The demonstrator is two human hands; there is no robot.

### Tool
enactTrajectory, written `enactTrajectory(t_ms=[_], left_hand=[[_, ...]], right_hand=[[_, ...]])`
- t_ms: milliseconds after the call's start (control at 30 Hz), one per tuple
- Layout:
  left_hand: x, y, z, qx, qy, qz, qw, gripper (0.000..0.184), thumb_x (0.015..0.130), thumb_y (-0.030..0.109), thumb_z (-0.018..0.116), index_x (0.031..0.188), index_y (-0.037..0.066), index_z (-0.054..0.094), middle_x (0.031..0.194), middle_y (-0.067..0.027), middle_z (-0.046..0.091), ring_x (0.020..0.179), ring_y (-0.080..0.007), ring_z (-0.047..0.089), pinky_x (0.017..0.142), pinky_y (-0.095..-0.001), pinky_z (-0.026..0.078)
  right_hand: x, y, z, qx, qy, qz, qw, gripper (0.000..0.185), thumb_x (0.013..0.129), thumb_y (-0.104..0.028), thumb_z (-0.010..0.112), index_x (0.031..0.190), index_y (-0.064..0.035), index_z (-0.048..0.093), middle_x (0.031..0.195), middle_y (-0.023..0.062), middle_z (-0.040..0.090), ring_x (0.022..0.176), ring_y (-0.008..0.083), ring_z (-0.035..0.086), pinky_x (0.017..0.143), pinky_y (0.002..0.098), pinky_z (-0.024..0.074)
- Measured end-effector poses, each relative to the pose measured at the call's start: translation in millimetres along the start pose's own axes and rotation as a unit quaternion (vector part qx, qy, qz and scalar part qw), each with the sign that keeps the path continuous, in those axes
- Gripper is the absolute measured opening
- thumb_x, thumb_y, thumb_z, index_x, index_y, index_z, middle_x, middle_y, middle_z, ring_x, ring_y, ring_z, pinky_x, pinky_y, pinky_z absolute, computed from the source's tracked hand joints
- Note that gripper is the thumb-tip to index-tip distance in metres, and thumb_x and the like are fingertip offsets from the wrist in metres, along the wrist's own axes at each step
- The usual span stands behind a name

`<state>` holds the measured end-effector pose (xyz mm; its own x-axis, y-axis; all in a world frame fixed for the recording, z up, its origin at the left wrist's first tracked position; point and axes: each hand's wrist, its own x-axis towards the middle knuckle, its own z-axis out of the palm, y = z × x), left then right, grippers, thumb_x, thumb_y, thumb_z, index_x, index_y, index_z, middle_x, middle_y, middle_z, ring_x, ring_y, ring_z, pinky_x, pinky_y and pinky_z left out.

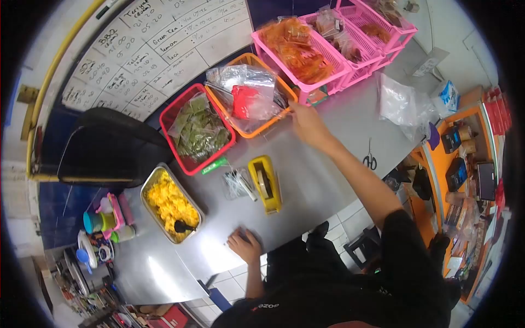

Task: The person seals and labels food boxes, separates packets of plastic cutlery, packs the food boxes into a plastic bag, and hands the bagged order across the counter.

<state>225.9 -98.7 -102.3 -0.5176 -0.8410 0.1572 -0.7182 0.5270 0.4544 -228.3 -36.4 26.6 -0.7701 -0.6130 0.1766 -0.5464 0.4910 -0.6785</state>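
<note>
With 12 o'clock at the top of the head view, the steel desk point(314, 188) carries everything here, so a good pull or lift starts by judging the room on it. The pink baskets point(328, 81) stand at 1 o'clock, right beside the orange basket point(249, 134) at 12, where the right hand point(309, 123) reaches. Its fingers meet the rim on the basket's 3 o'clock side; I cannot tell whether that grip is closed on it or merely touching. A firm hold, with the thumb opposite the fingers, would suit that rim better than fingertips alone. The red basket point(169, 140), full of green packets, sits hard against the other side at 10 o'clock, so any shift is best made slowly and level, lest the two rims catch. Level matters too because the clear bags and the red packet point(249, 103) inside look loose and slippery. The metal tray point(187, 194) of yellow food at 8 o'clock and the yellow tape dispenser point(272, 202) near the centre deserve clearance. The left hand point(245, 247), open and holding nothing, rests on the desk edge at 6 o'clock; it could steady the opposite rim. The scissors point(370, 162) lie at 3 o'clock, below the right forearm's line and best avoided
</note>
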Motion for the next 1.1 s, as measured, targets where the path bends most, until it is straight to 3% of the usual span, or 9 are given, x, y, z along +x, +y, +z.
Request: enactTrajectory(t_ms=[67, 200, 367, 467, 633, 733, 833, 933, 1100], left_hand=[[-1.4, -7.8, 4.7, 0.018, -0.002, 0.006, 1.000, 0.036, 0.099, 0.031, 0.064, 0.117, -0.001, 0.065, 0.111, -0.0242, 0.062, 0.109, -0.0456, 0.055, 0.098, -0.0566, 0.041], [8.3, 0.6, 1.9, 0.009, -0.019, 0.016, 1.000, 0.034, 0.099, 0.029, 0.064, 0.117, 0.000, 0.063, 0.109, -0.0208, 0.060, 0.104, -0.0429, 0.056, 0.093, -0.0546, 0.041], [5.3, -3.5, 2.8, 0.030, -0.035, 0.013, 0.999, 0.031, 0.099, 0.025, 0.062, 0.118, 0.000, 0.060, 0.111, -0.0205, 0.060, 0.104, -0.0423, 0.055, 0.092, -0.0546, 0.041], [7.6, -1.3, 1.4, 0.036, -0.041, 0.010, 0.998, 0.031, 0.100, 0.026, 0.061, 0.118, 0.000, 0.059, 0.112, -0.0205, 0.060, 0.104, -0.0424, 0.054, 0.091, -0.0548, 0.041], [5.3, -3.9, 2.8, 0.049, -0.048, 0.010, 0.998, 0.030, 0.100, 0.026, 0.062, 0.118, 0.001, 0.058, 0.114, -0.0203, 0.059, 0.106, -0.0421, 0.054, 0.091, -0.0551, 0.041], [4.0, -6.6, -0.3, 0.040, -0.055, 0.004, 0.998, 0.030, 0.100, 0.025, 0.063, 0.118, 0.002, 0.059, 0.115, -0.0196, 0.059, 0.106, -0.0417, 0.054, 0.092, -0.0549, 0.040], [6.1, -4.3, -0.9, 0.025, -0.069, -0.007, 0.997, 0.030, 0.100, 0.025, 0.064, 0.117, 0.002, 0.060, 0.115, -0.0185, 0.060, 0.106, -0.0411, 0.054, 0.093, -0.0543, 0.040], [7.4, -4.8, -6.3, 0.010, -0.079, -0.012, 0.997, 0.029, 0.100, 0.024, 0.065, 0.117, 0.001, 0.060, 0.115, -0.0176, 0.060, 0.108, -0.0406, 0.054, 0.095, -0.0535, 0.040], [9.7, -8.8, -20.8, -0.072, -0.107, -0.017, 0.991, 0.028, 0.098, 0.017, 0.067, 0.117, -0.001, 0.059, 0.115, -0.0196, 0.058, 0.109, -0.0392, 0.053, 0.095, -0.0505, 0.040]], right_hand=[[66.4, -4.2, 30.1, -0.142, -0.149, 0.129, 0.970, 0.031, 0.094, 0.002, 0.054, 0.121, 0.0083, 0.067, 0.120, 0.0334, 0.070, 0.115, 0.0453, 0.069, 0.097, 0.0511, 0.0554], [104.7, -27.0, 63.9, -0.170, -0.196, 0.131, 0.957, 0.031, 0.091, 0.004, 0.055, 0.120, 0.0030, 0.067, 0.110, 0.0297, 0.072, 0.105, 0.0491, 0.069, 0.089, 0.0561, 0.0554], [113.6, -3.5, 109.5, 0.097, -0.025, -0.121, 0.988, 0.047, 0.080, 0.005, 0.067, 0.126, 0.0012, 0.061, 0.112, 0.0256, 0.062, 0.116, 0.0461, 0.061, 0.100, 0.0529, 0.0507], [105.7, -1.7, 104.8, -0.061, 0.140, 0.065, 0.986, 0.051, 0.080, 0.005, 0.066, 0.130, -0.0010, 0.058, 0.113, 0.0232, 0.061, 0.114, 0.0464, 0.061, 0.099, 0.0514, 0.0509], [119.8, 11.7, 101.6, -0.231, 0.082, 0.076, 0.967, 0.034, 0.081, 0.000, 0.069, 0.114, -0.0006, 0.060, 0.117, 0.0235, 0.060, 0.111, 0.0437, 0.062, 0.092, 0.0512, 0.0516], [121.3, 11.9, 90.2, -0.139, 0.026, 0.046, 0.989, 0.031, 0.080, 0.000, 0.071, 0.109, -0.0024, 0.060, 0.117, 0.0213, 0.059, 0.113, 0.0428, 0.060, 0.092, 0.0514, 0.0514], [111.9, 11.2, 90.1, -0.051, 0.121, 0.004, 0.991, 0.032, 0.076, 0.000, 0.075, 0.103, -0.0039, 0.059, 0.113, 0.0196, 0.060, 0.113, 0.0415, 0.058, 0.092, 0.0515, 0.0509], [108.7, 1.1, 79.8, -0.062, 0.001, 0.012, 0.998, 0.053, 0.070, -0.001, 0.083, 0.115, -0.0034, 0.054, 0.109, 0.0183, 0.060, 0.114, 0.0394, 0.059, 0.096, 0.0498, 0.0503], [105.5, -15.9, 61.2, 0.123, 0.073, 0.044, 0.989, 0.065, 0.073, -0.004, 0.084, 0.130, -0.0021, 0.054, 0.105, 0.0168, 0.062, 0.115, 0.0379, 0.060, 0.096, 0.0475, 0.0505]])
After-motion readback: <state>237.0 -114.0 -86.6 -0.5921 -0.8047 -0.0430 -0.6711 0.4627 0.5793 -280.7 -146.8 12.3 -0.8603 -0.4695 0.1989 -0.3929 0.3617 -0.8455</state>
